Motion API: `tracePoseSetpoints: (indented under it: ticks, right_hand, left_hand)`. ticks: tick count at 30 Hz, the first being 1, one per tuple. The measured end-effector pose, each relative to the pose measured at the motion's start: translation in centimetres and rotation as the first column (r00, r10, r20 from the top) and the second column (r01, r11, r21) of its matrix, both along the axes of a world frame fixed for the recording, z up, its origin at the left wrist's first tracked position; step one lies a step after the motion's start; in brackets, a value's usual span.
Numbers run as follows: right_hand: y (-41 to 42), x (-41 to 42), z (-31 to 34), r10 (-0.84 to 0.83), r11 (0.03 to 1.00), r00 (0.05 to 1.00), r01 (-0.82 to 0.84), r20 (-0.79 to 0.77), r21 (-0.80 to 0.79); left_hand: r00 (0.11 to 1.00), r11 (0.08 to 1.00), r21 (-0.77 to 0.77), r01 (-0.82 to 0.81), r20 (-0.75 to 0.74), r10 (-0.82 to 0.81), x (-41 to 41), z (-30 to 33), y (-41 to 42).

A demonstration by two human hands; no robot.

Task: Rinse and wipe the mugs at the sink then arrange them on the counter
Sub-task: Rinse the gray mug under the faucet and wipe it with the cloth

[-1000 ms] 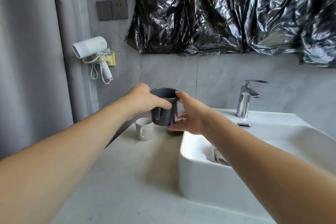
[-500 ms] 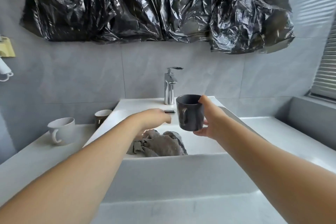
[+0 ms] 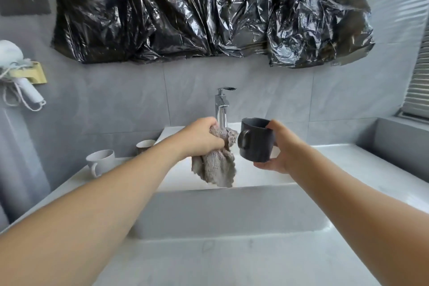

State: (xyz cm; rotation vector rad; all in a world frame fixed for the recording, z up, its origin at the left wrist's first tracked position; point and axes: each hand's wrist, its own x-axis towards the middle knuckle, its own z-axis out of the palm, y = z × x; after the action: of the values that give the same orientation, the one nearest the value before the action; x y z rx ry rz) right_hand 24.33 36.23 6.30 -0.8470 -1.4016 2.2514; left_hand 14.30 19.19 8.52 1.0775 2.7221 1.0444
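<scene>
Presently: dark mug (image 3: 255, 140), upright, held over the sink (image 3: 232, 211) just right of the tap (image 3: 221, 109), handle facing left. Right hand (image 3: 277, 148) grips it, thumb at the rim, fingers under the base. Left hand (image 3: 202, 140) clutches a bunched grey cloth (image 3: 216, 165), which hangs above the basin just beside the mug; whether cloth and handle touch cannot be told. No water is seen running. White mug (image 3: 101, 161) stands on the counter (image 3: 209, 260) left of the sink; a brown cup (image 3: 145, 145) stands behind it, near the wall. Step judged in hand: wiping the dark mug. Next move calls for bringing cloth to mug and working it round the wall and inside, right hand keeping the mug steady over the basin.
</scene>
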Motion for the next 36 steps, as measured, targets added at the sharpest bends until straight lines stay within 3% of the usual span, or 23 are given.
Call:
tracePoseSetpoints:
  ticks: [3,6,8,10,12,17,21,25,31,36]
  right_hand:
    - [-1.8,2.1,1.4,-0.027,1.000,0.999,0.027,-0.040,0.003]
    - [-3.2,3.8,1.6,-0.019,0.999,1.000,0.020,-0.016,0.036]
    - [-3.9,4.6,1.3,0.001,0.998,1.000,-0.002,0.016,0.067]
    - [-4.0,4.9,0.6,0.022,0.996,0.999,-0.025,0.046,0.081]
    - [-3.6,4.2,0.1,0.042,0.995,0.997,-0.047,0.062,0.085]
    - [0.4,-2.9,-2.5,0.113,0.994,0.989,-0.114,0.098,0.001]
    - [3.1,-7.8,-2.5,0.185,0.980,0.970,-0.194,0.160,0.042]
    - [3.5,-9.2,0.8,0.200,0.975,0.945,-0.217,0.257,0.041]
    - [2.7,-8.5,6.6,0.162,0.981,0.909,-0.192,0.383,0.041]
    - [2.8,-9.4,5.5,0.140,0.990,0.917,-0.119,0.373,-0.081]
  left_hand:
    - [0.994,0.996,-0.001,0.086,-0.063,-0.086,4.9,0.3,-3.7]
    - [0.974,0.966,-0.175,0.189,-0.092,-0.208,9.4,-4.8,-6.5]
    - [0.955,0.877,-0.419,0.235,-0.071,-0.289,10.7,-9.7,-7.4]
    - [0.927,0.721,-0.635,0.276,-0.022,-0.375,11.0,-13.1,-7.7]
    - [0.925,0.672,-0.668,0.319,0.064,-0.375,10.6,-12.4,-7.0]
    - [0.906,0.523,-0.744,0.416,0.287,-0.311,5.2,-3.8,-2.3]
    - [0.909,0.677,-0.615,0.404,0.350,-0.224,-0.4,1.1,0.5]
    - [0.973,0.830,-0.512,0.221,0.177,-0.150,-5.2,6.6,2.5]
    - [0.994,0.885,-0.454,0.103,0.085,-0.072,-10.9,14.6,4.4]
    - [0.997,0.928,-0.365,0.068,0.050,-0.053,-14.4,15.4,7.4]
